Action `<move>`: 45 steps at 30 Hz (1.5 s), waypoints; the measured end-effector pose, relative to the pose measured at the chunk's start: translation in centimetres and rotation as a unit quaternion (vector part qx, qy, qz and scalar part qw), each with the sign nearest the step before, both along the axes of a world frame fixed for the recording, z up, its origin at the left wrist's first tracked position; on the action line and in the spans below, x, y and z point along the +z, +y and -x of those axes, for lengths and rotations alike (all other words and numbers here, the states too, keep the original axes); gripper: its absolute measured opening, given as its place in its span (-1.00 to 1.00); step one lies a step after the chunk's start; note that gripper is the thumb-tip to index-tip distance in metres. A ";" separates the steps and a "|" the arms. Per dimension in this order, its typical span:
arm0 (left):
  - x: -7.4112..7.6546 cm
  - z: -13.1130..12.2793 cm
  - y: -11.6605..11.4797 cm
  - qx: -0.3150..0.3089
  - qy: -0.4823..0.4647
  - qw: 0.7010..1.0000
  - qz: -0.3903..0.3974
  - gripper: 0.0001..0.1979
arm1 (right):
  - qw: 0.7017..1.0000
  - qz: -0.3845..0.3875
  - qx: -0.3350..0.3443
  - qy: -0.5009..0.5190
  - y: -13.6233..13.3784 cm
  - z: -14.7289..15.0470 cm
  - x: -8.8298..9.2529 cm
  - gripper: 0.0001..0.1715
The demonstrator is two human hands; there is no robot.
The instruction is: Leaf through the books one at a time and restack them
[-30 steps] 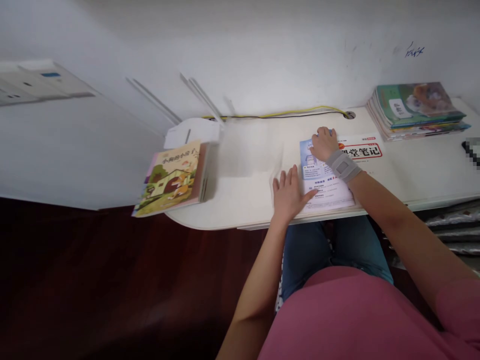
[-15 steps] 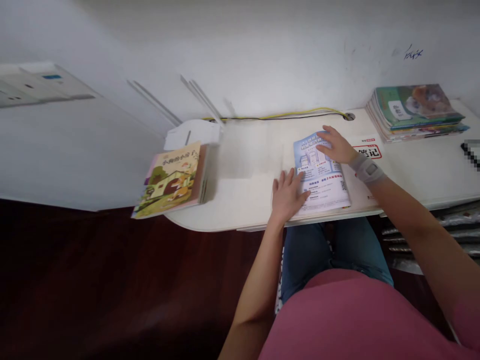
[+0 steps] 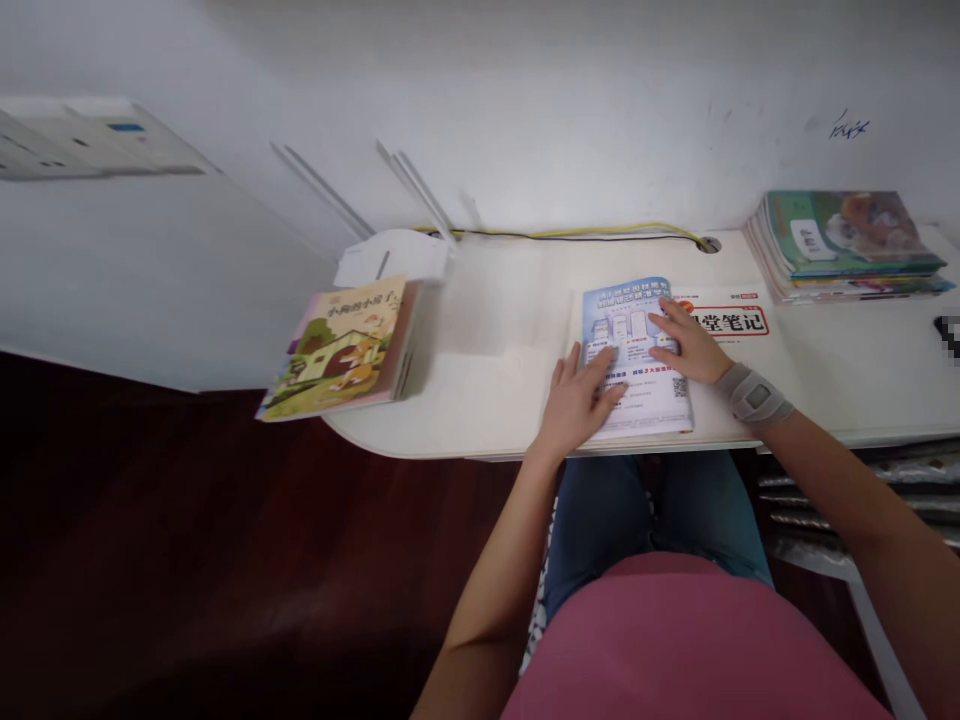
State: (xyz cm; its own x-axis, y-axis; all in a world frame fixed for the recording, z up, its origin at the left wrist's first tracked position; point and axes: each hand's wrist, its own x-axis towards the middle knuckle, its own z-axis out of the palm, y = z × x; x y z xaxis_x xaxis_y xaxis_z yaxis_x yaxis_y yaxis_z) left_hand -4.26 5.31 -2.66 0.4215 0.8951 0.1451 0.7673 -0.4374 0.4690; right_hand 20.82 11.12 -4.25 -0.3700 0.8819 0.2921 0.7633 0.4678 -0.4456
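A blue and white printed leaflet (image 3: 637, 385) lies flat near the table's front edge. Under it, a white workbook (image 3: 739, 350) with a red-framed black title shows on the right. My left hand (image 3: 576, 400) rests open along the leaflet's left edge, thumb and fingers on the paper. On the right edge lies my right hand (image 3: 690, 340), fingers spread, with a grey band on the wrist. Both palms face down and grasp nothing.
Picture books (image 3: 337, 345) jut over the white table's (image 3: 480, 390) rounded left end, before a white router (image 3: 394, 255). A book stack (image 3: 847, 240) stands at the back right. A yellow cable (image 3: 600, 228) follows the wall into a hole. A dark object (image 3: 946, 330) sits far right.
My right hand has come down from the leaflet's top to its right edge, uncovering more of the printing. My left hand stays at the left edge. The camera view has shifted slightly.
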 end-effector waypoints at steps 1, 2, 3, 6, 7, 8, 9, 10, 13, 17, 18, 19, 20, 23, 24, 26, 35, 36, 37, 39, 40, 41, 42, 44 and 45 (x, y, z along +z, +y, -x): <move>0.0 -0.1 -0.1 -0.012 0.012 1.000 -0.002 -0.40 | 1.000 -0.004 0.000 -0.003 0.0 0.0 0.0 -0.31; 0.0 -0.1 -0.1 -0.022 0.026 0.999 -0.005 -0.41 | 1.000 -0.008 0.001 -0.006 -0.1 0.0 -0.1 -0.31; 0.0 -0.2 -0.2 -0.031 0.039 0.999 -0.011 -0.42 | 1.000 -0.011 0.002 -0.009 -0.1 0.0 -0.2 -0.32; -0.3 -0.4 -0.4 -0.043 0.070 0.996 -0.038 -0.49 | 1.000 -0.017 0.012 -0.014 -0.2 0.0 -0.3 -0.30; -0.4 -0.5 -0.4 -0.040 0.074 0.995 -0.049 -0.51 | 1.000 -0.017 0.018 -0.016 -0.2 0.0 -0.4 -0.29; -0.6 -0.6 -0.4 -0.034 0.074 0.995 -0.062 -0.53 | 0.999 -0.018 0.024 -0.019 -0.2 0.0 -0.4 -0.26; -0.8 -0.6 -0.5 -0.028 0.074 0.994 -0.074 -0.54 | 0.999 -0.018 0.029 -0.023 -0.3 0.0 -0.4 -0.24; -0.9 -0.6 -0.5 -0.022 0.073 0.993 -0.086 -0.56 | 0.999 -0.018 0.031 -0.029 -0.3 0.0 -0.4 -0.22; -1.0 -0.5 -0.5 -0.019 0.078 0.990 -0.114 -0.60 | 0.998 -0.011 0.031 -0.047 -0.4 0.0 -0.3 -0.19; -0.4 -0.3 -0.5 -0.019 0.095 0.986 -0.139 -0.62 | 0.997 0.000 0.039 -0.063 -0.4 -0.1 -0.3 -0.13; -0.2 -0.3 -0.5 -0.015 0.098 0.985 -0.141 -0.62 | 0.997 0.001 0.036 -0.062 -0.4 -0.1 -0.3 -0.12; -0.1 -0.3 -0.5 -0.011 0.100 0.985 -0.140 -0.62 | 0.998 0.002 0.031 -0.058 -0.3 -0.1 -0.4 -0.10; 0.0 -0.3 -0.5 -0.008 0.100 0.986 -0.135 -0.62 | 0.998 0.004 0.025 -0.055 -0.3 -0.1 -0.5 -0.09; -0.6 0.0 -0.5 0.000 0.077 0.992 -0.096 -0.56 | 0.998 0.012 0.009 -0.053 -0.2 -0.1 -0.7 -0.05; -0.9 0.2 -0.5 0.007 0.058 0.995 -0.081 -0.51 | 0.998 0.015 0.007 -0.058 -0.2 0.0 -0.7 -0.05; -1.7 1.0 -0.4 0.030 0.004 0.998 -0.059 -0.38 | 0.997 0.019 0.007 -0.071 -0.2 0.1 -0.6 -0.05; -1.4 4.0 -0.4 0.104 -0.200 0.974 0.041 -0.33 | 0.986 0.047 0.025 -0.160 -0.9 0.9 0.8 -0.01; -1.4 4.1 -0.4 0.111 -0.213 0.970 0.046 -0.34 | 0.985 0.049 0.021 -0.163 -0.9 1.0 0.9 -0.01; -1.5 4.2 -0.5 0.121 -0.227 0.965 0.051 -0.35 | 0.985 0.049 0.017 -0.167 -0.9 1.1 1.0 -0.02; -1.8 4.2 -0.5 0.138 -0.257 0.954 0.062 -0.36 | 0.984 0.044 0.009 -0.175 -1.0 1.4 1.0 -0.03; -1.9 4.2 -0.5 0.144 -0.273 0.949 0.069 -0.36 | 0.983 0.041 0.003 -0.179 -1.0 1.4 0.9 -0.03; -2.1 4.3 -0.5 0.149 -0.288 0.943 0.075 -0.36 | 0.982 0.039 -0.004 -0.184 -1.0 1.5 0.9 -0.02; -2.2 4.2 -0.6 0.151 -0.302 0.938 0.079 -0.37 | 0.981 0.037 -0.012 -0.189 -1.0 1.6 0.8 -0.02; -2.2 4.2 -0.7 0.155 -0.327 0.928 0.085 -0.37 | 0.979 0.035 -0.021 -0.202 -1.1 1.7 0.7 -0.03; -2.2 4.1 -0.7 0.158 -0.338 0.924 0.086 -0.37 | 0.977 0.033 -0.023 -0.208 -1.1 1.7 0.6 -0.03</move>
